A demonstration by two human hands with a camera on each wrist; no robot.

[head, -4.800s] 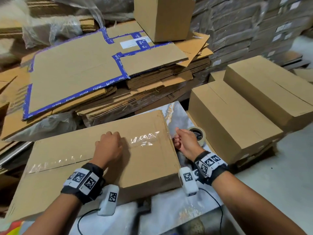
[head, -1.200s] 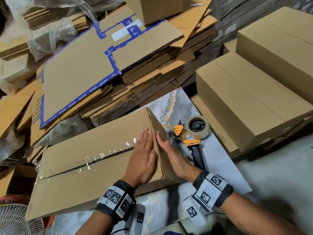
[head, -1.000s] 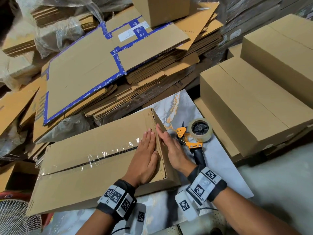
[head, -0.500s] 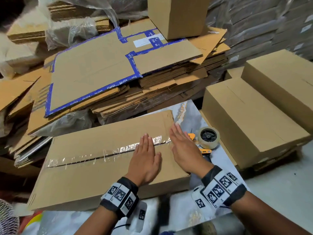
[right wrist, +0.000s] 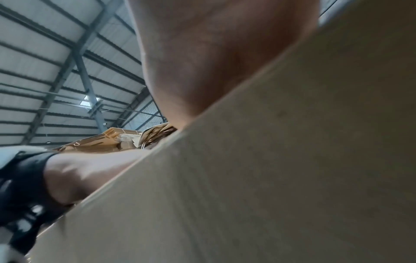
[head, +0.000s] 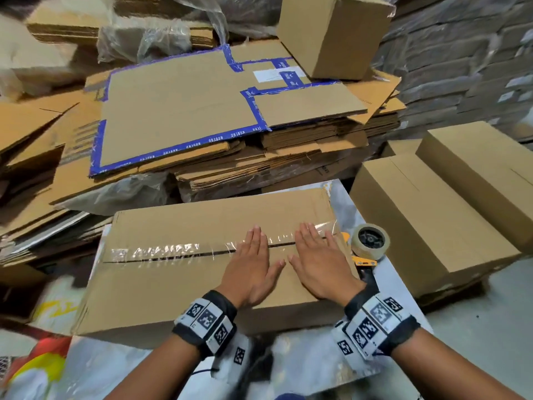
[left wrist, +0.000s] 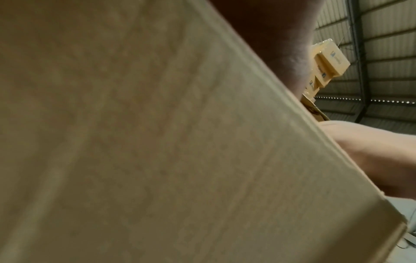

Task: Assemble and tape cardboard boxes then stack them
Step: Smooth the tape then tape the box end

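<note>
A long brown cardboard box (head: 161, 281) lies in front of me, its top seam covered by clear tape (head: 161, 251). Both hands lie flat on the right part of its top, fingers straight. My left hand (head: 253, 267) presses over the seam, and my right hand (head: 317, 261) presses beside it near the box's right end. A tape dispenser (head: 370, 243) with an orange frame lies just right of the box. In the wrist views only the box's side (left wrist: 157, 142) (right wrist: 292, 169) and the heel of each hand show.
Taped boxes (head: 427, 223) are stacked at the right. A pile of flat cardboard sheets (head: 202, 122), one edged with blue tape, lies behind, with a small upright box (head: 331, 33) on it. Plastic sheeting (head: 288, 365) covers the surface near me.
The right hand left the box's end face and came up onto the top beside the left hand. Both hands now press flat on the taped seam; the camera view shifted.
</note>
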